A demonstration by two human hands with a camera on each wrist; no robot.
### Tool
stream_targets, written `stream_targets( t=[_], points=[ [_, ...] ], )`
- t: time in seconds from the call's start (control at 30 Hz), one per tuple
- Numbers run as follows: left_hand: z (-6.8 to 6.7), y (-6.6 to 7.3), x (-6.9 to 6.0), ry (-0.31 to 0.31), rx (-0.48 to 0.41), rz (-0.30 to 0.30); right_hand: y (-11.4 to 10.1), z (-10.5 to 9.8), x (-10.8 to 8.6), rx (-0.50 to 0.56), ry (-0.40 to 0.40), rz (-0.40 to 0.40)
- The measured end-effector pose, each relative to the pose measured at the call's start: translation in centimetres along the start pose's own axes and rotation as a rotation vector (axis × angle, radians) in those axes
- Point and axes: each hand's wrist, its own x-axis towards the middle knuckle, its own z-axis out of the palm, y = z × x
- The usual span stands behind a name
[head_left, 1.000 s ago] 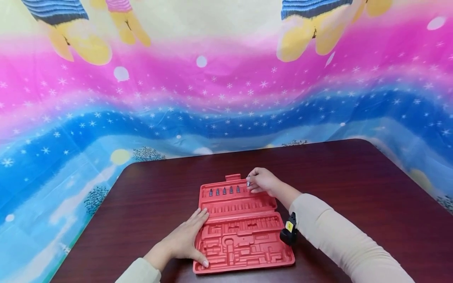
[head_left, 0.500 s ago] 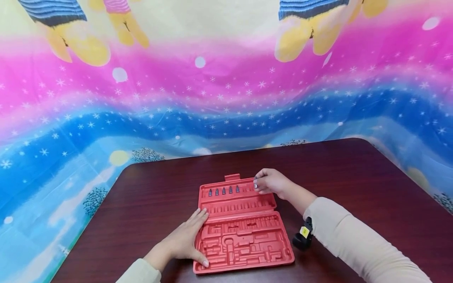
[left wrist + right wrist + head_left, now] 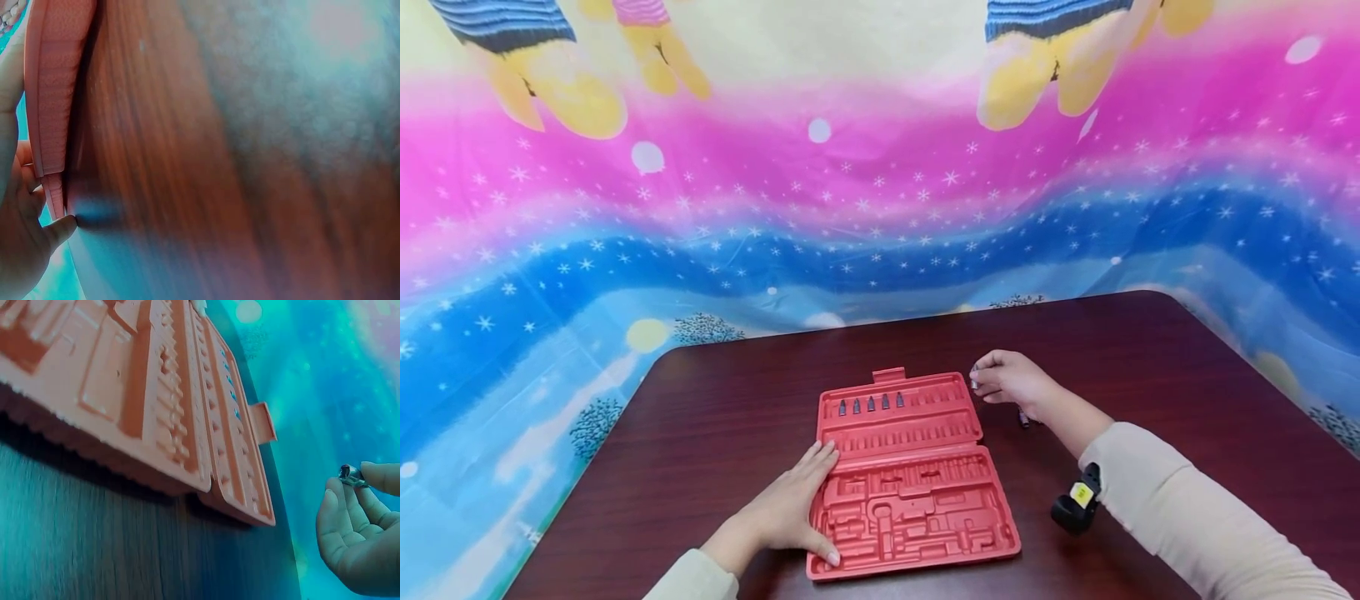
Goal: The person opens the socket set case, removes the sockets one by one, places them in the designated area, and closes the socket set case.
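Observation:
An unfolded red moulded plastic case (image 3: pixel 917 508) lies on the dark table. Several dark pointed bits (image 3: pixel 871 404) stand in a row in the left part of its far half. My left hand (image 3: pixel 784 505) rests along the case's left edge with fingers spread and thumb over the near corner; the left wrist view shows it by the case wall (image 3: pixel 59 94). Just right of the case's far corner, my right hand (image 3: pixel 1011 385) pinches a small shiny metal socket (image 3: pixel 352 475) between thumb and fingers. The socket's hollow end shows in the right wrist view.
Small metal pieces (image 3: pixel 1024 420) lie on the table (image 3: pixel 1135 375), partly hidden beneath the right hand. A latch tab (image 3: pixel 889 375) sticks out from the case's far edge. A printed cloth (image 3: pixel 865 208) hangs behind the table.
My right hand has moved right with the socket, from over the case's far row to beyond its right edge. Metal pieces on the table have come into view. The left hand stays put.

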Motion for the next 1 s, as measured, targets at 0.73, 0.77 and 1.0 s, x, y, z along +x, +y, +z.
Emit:
stream_targets(
  t=[0.73,0.77,1.0],
  points=[
    [0.1,-0.3,0.0,0.013,-0.009,0.020,1.6,-4.4,-2.1,-0.024,0.014,0.013],
    [0.1,-0.3,0.0,0.015,-0.006,0.020,1.7,-4.6,-2.1,-0.024,0.015,0.011],
    [0.2,-0.4,0.0,0.023,0.010,0.021,2.5,-5.6,-2.4,-0.041,0.025,0.008]
  ],
)
